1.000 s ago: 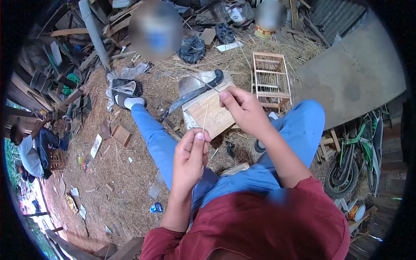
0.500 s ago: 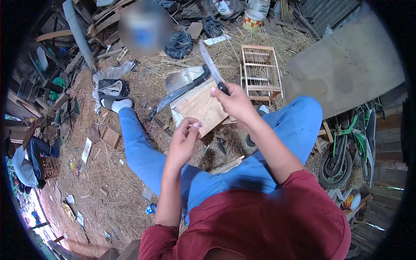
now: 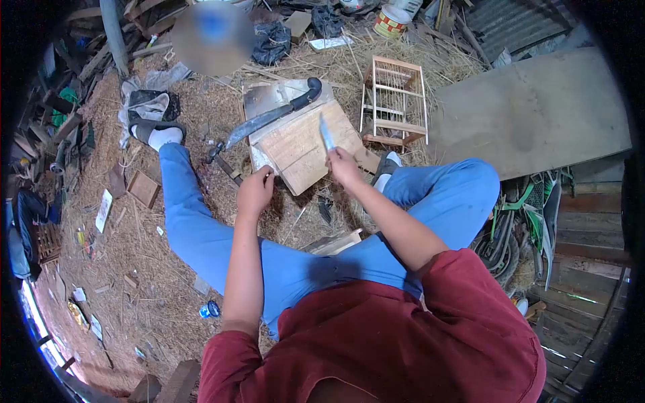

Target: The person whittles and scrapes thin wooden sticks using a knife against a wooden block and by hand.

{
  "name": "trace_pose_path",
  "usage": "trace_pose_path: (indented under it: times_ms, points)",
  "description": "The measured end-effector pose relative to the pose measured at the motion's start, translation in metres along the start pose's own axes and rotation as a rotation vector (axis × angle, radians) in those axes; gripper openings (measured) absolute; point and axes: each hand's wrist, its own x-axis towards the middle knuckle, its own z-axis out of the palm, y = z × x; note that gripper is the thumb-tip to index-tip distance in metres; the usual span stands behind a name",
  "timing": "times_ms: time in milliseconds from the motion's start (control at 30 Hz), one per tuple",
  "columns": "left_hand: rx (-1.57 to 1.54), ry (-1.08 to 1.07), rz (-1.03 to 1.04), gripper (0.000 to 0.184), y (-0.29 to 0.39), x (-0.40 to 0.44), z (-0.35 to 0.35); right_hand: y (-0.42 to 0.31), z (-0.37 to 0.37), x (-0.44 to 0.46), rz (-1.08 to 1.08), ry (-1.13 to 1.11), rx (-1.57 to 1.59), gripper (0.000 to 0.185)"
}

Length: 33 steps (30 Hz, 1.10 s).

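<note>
A kitchen knife (image 3: pixel 326 132) is gripped in my right hand (image 3: pixel 343 166), its blade pointing away from me over the wooden board (image 3: pixel 299 144). My left hand (image 3: pixel 256 191) is closed with thumb and fingertips together at the board's near left corner. Whatever it may pinch is too small or hidden to make out. A machete (image 3: pixel 272 119) with a dark curved handle lies across the far left part of the board and a metal sheet (image 3: pixel 265 101) beneath it. Right of the board stands a small wooden cage (image 3: pixel 396 101) with thin bars.
A hammer (image 3: pixel 225 162) lies left of the board. A large flat panel (image 3: pixel 531 117) and a green motorbike (image 3: pixel 521 221) are at right. A small wooden tray (image 3: pixel 143 189) and a blue can (image 3: pixel 209 309) rest on the straw-covered ground. A bucket (image 3: pixel 392 21) stands at the back.
My hands have moved lower and further apart. The thin stick that stretched between them is no longer visible there. The knife, raised earlier, is now lower over the board. The view has shifted.
</note>
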Motion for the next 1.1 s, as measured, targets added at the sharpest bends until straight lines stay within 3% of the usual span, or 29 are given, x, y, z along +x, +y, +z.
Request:
trace_pose_path:
  times_ms: [67,133,300,533,600,800,1033,1067,1100]
  points:
    - [0.024,-0.005,-0.029,0.019,0.005,0.003,-0.004,0.038,0.006,0.007,-0.025,-0.07,-0.115,0.029]
    - [0.065,-0.011,-0.077,0.02,0.008,0.005,-0.002,0.06,0.013,0.005,-0.012,-0.002,-0.161,0.03]
    - [0.005,0.009,-0.036,0.022,0.0,0.009,0.009,0.051,0.009,-0.01,-0.041,0.088,-0.318,0.044]
    - [0.032,0.014,-0.074,0.022,-0.001,0.01,0.011,0.041,0.016,-0.017,-0.043,0.082,-0.356,0.045]
    - [0.033,0.015,-0.075,0.022,-0.002,0.012,0.011,0.05,0.017,-0.011,-0.189,0.127,-0.416,0.045]
    - [0.036,0.02,-0.086,0.021,-0.002,0.012,0.012,0.046,0.019,-0.019,-0.214,0.046,-0.571,0.047]
    - [0.028,0.021,-0.091,0.021,-0.003,0.013,0.016,0.044,0.015,-0.012,-0.187,0.03,-0.496,0.045]
    - [0.03,0.019,-0.09,0.021,-0.003,0.013,0.017,0.046,0.021,-0.02,-0.367,0.015,-0.546,0.044]
    - [0.012,0.022,-0.085,0.02,-0.003,0.013,0.017,0.047,0.023,-0.025,-0.366,0.016,-0.544,0.044]
